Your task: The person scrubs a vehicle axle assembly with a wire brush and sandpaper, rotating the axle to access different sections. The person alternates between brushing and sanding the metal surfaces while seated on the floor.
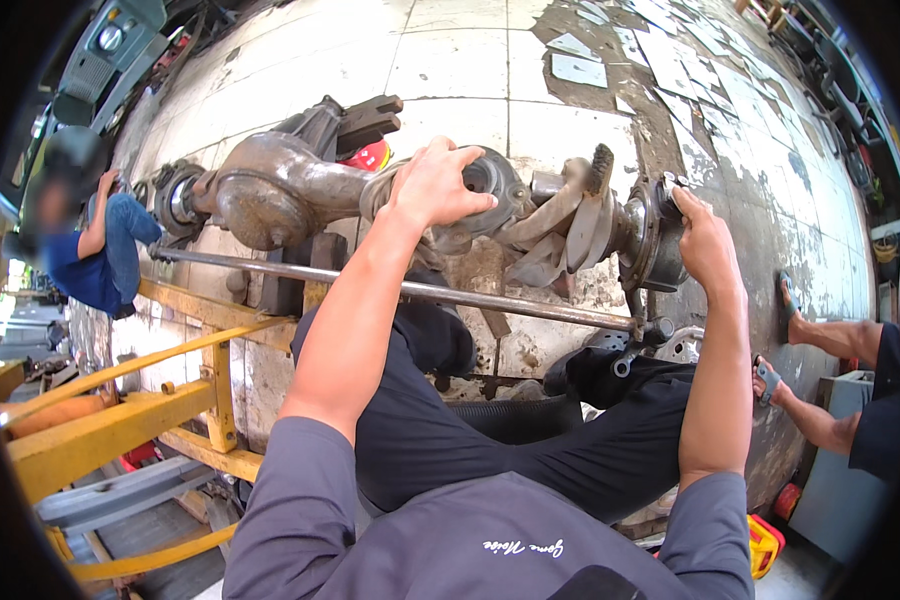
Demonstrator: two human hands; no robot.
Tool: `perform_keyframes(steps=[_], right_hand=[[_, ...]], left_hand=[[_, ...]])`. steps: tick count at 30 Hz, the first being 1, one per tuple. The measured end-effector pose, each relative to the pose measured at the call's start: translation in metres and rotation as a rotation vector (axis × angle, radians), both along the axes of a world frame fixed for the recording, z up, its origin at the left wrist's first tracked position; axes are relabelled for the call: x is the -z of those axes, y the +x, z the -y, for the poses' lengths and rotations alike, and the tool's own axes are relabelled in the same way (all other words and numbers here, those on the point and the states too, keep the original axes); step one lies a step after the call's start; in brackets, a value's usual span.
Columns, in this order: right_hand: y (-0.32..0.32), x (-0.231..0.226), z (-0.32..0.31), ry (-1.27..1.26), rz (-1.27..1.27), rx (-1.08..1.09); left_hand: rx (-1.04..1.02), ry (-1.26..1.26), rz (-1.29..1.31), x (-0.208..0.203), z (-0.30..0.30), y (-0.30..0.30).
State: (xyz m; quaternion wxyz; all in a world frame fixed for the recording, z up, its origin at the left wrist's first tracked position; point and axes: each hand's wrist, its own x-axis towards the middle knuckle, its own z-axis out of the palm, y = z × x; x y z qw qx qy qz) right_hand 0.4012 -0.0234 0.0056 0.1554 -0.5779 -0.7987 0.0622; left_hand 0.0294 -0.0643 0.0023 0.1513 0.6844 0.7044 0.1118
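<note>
A greasy vehicle axle (pixel 280 185) lies across in front of me, with a bulging round housing at its left. My left hand (pixel 438 185) grips the rim of a round metal flange (pixel 485 180) at the middle, thumb and forefinger spread along it; its other fingers are partly hidden. To the right, my right hand (pixel 705 235) is closed at the top of the wheel hub (pixel 655 240), its fingertips pinched on a small piece I cannot make out. Dirty grey flat strips (pixel 575 230) hang between the flange and the hub. A long steel rod (pixel 420 291) runs along the near side.
A yellow metal frame (pixel 120 430) stands at the left. Beyond it a person (pixel 95 240) crouches near the axle's far-left end. Another person's hand (pixel 767 380) and foot show at the right, beside a grey box (pixel 840 460). Broken tiles (pixel 578 70) lie on the far floor.
</note>
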Motion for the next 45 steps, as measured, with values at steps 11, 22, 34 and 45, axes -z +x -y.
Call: perform_keyframes(steps=[11,22,34,45], right_hand=[[-0.003,-0.005,0.001,-0.075,0.001,0.065],[-0.019,-0.026,-0.001,-0.229,-0.034,0.135],[-0.013,-0.022,-0.010,-0.242,-0.017,0.166],[-0.013,-0.017,-0.014,-0.214,-0.018,0.130]], left_hand=[[-0.169,0.182,0.250,-0.043,0.015,-0.059],[-0.490,0.203,0.084,-0.018,0.047,-0.139],[-0.474,-0.146,-0.330,-0.026,0.096,-0.152],[-0.486,-0.093,-0.237,0.005,0.105,-0.172]])
